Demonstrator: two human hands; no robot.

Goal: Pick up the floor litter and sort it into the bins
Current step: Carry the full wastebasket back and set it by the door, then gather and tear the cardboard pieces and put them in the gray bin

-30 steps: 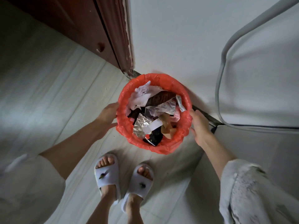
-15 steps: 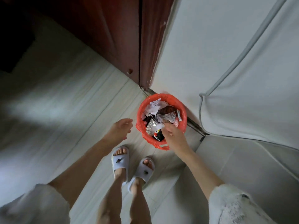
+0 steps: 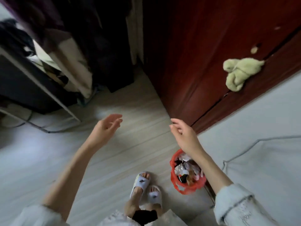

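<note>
Now both hands, left hand point(image 3: 106, 128) and right hand point(image 3: 184, 136), hover empty.

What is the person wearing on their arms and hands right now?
Both hands, left and right, are bare, with no gloves. Forearms are uncovered; pale light-blue sleeves, seemingly denim, are pushed up near the elbows, the right sleeve showing a stitched cuff.

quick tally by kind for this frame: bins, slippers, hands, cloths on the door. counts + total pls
Round bin lined with a red plastic bag, full of wrappers: 1
Pale lilac foam slippers: 2
Bare hands, both empty with relaxed fingers, left and right: 2
Pale green fluffy cloth hanging on the dark red wooden door: 1
Total: 6
</note>
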